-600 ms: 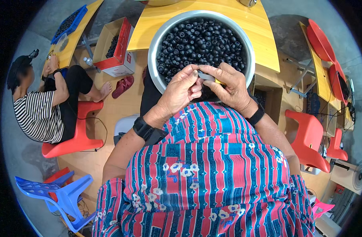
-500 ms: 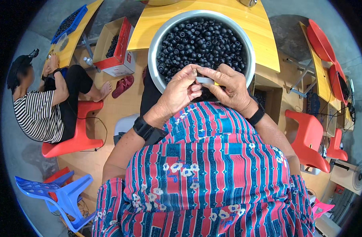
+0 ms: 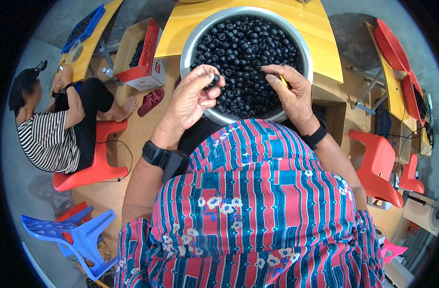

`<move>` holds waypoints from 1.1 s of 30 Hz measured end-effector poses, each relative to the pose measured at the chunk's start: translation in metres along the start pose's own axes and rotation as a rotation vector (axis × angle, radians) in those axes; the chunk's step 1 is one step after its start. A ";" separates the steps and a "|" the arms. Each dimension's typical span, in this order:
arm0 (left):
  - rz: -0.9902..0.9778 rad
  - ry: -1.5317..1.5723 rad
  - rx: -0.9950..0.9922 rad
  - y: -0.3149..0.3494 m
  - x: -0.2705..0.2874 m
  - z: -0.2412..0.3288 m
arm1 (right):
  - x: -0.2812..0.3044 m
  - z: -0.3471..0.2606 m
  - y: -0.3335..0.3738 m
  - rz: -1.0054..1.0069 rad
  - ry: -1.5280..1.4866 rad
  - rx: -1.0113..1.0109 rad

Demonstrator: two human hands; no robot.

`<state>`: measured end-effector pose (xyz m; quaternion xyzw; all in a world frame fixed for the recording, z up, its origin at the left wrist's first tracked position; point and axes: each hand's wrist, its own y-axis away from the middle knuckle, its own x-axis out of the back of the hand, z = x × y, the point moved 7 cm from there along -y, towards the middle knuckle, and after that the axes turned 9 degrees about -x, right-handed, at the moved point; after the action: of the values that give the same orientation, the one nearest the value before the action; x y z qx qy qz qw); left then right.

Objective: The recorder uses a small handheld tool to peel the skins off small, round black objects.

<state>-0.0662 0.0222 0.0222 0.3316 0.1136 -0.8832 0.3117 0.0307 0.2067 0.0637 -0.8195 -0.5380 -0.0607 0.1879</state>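
Note:
A wide metal basin (image 3: 305, 45) stands before me, filled with small black rounded pieces (image 3: 250, 41), many with a hole or a short neck. Above its near left part, my left hand (image 3: 193, 98) pinches one black piece (image 3: 214, 80) between thumb and fingers. Over the right side of the basin, my right hand (image 3: 296, 96) is closed on a small knife with a yellow handle (image 3: 283, 80). Its thin blade points toward the far side and is hard to see against the black pieces. The two hands are apart.
A yellow table (image 3: 325, 48) extends behind the basin. On the left, a seated person (image 3: 51, 125) works near a red and white carton (image 3: 150, 67) and a blue tray (image 3: 85, 29). Red stools (image 3: 375, 161) and a red basin (image 3: 392, 45) are on the right; a blue chair (image 3: 80, 235) lies lower left.
My hands were together over the basin's near edge with the blade between them. They have moved apart, the left leftward with a black piece, the right rightward with the knife.

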 end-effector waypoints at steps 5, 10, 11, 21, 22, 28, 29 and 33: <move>-0.027 -0.082 0.058 0.000 -0.007 -0.010 | -0.001 0.005 -0.001 0.013 -0.023 -0.014; -0.050 -0.917 -0.154 -0.006 -0.017 -0.006 | -0.002 0.007 -0.002 -0.002 -0.005 -0.047; -0.123 -1.272 -0.432 -0.004 -0.031 0.006 | -0.002 0.007 -0.002 -0.002 -0.005 -0.046; -0.225 -1.571 -0.361 -0.006 -0.035 -0.004 | -0.003 0.012 -0.003 0.001 -0.026 -0.044; -0.226 -1.570 -0.362 -0.006 -0.034 -0.006 | -0.003 0.011 -0.003 0.001 -0.025 -0.044; -0.249 -1.575 -0.398 -0.008 -0.034 -0.009 | -0.002 0.013 -0.003 -0.008 -0.028 -0.064; -0.210 -1.517 -0.419 -0.009 -0.030 -0.008 | -0.003 0.013 -0.003 -0.013 -0.021 -0.062; -0.098 -1.033 -0.267 -0.014 -0.020 -0.014 | -0.008 0.012 -0.001 -0.084 -0.013 -0.019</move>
<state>-0.0562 0.0486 0.0252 -0.1944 0.0723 -0.9227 0.3249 0.0250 0.2049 0.0506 -0.7983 -0.5726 -0.0685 0.1738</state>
